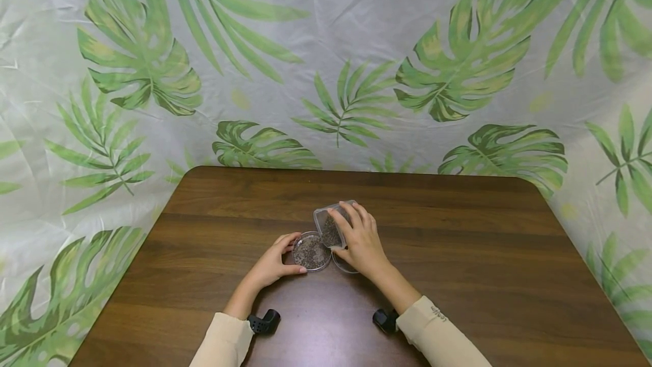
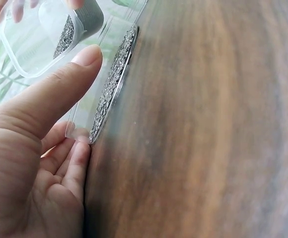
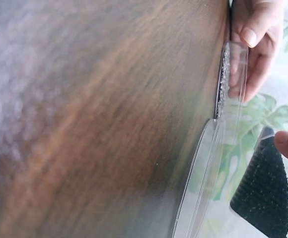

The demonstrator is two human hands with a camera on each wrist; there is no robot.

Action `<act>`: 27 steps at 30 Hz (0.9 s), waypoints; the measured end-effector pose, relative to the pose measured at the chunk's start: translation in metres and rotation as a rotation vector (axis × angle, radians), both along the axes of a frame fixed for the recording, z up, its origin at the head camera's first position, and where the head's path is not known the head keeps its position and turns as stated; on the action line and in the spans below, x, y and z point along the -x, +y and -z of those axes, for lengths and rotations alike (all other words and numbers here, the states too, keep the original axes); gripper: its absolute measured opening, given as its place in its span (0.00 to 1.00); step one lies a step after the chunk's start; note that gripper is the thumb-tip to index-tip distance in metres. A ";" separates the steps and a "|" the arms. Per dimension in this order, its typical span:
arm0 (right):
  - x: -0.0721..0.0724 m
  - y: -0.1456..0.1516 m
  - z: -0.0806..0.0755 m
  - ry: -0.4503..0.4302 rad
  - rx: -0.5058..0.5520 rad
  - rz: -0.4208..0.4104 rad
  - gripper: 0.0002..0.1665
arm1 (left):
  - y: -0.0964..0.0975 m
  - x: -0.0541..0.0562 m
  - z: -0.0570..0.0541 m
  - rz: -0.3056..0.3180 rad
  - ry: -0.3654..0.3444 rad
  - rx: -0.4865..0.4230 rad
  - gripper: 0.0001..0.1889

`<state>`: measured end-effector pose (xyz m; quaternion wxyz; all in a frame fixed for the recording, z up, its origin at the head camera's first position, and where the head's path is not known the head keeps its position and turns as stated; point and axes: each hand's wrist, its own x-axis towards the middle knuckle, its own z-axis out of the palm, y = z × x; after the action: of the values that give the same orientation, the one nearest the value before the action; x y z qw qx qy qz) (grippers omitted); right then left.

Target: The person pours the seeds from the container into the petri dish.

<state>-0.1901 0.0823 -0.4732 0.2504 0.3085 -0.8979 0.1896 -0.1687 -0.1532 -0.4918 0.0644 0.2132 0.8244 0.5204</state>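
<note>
My left hand (image 1: 270, 265) holds a clear round petri dish (image 1: 312, 254) by its side, thumb at the front and fingers behind. Dark grey granules like soil or grit cover the dish's bottom, seen edge-on in the left wrist view. Above its right rim, my right hand (image 1: 364, 245) grips a clear rectangular plastic container (image 1: 322, 220), tilted with its open mouth toward the dish. More dark granules (image 2: 64, 37) lie inside the container. A second clear round dish or lid (image 3: 196, 178) stands on the table beside the first, partly hidden under the right hand in the head view.
The dark brown wooden table (image 1: 489, 259) has rounded far corners. A leaf-patterned cloth (image 1: 351, 44) hangs behind and around it. Black wrist cameras are worn on both wrists, the left one (image 1: 265, 321) close above the tabletop.
</note>
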 end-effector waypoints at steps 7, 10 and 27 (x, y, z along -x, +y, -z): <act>0.000 0.001 0.001 -0.041 0.036 0.023 0.59 | 0.000 0.000 0.001 -0.006 -0.007 0.015 0.40; 0.000 0.001 0.002 -0.052 0.068 0.034 0.60 | 0.000 -0.002 -0.005 -0.006 -0.014 0.009 0.40; 0.001 0.003 0.006 -0.160 0.269 0.065 0.60 | 0.000 -0.001 -0.003 0.001 -0.009 0.004 0.40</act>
<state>-0.1913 0.0854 -0.4794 0.2233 0.2269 -0.8909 0.3241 -0.1674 -0.1530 -0.4889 0.0686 0.2111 0.8251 0.5195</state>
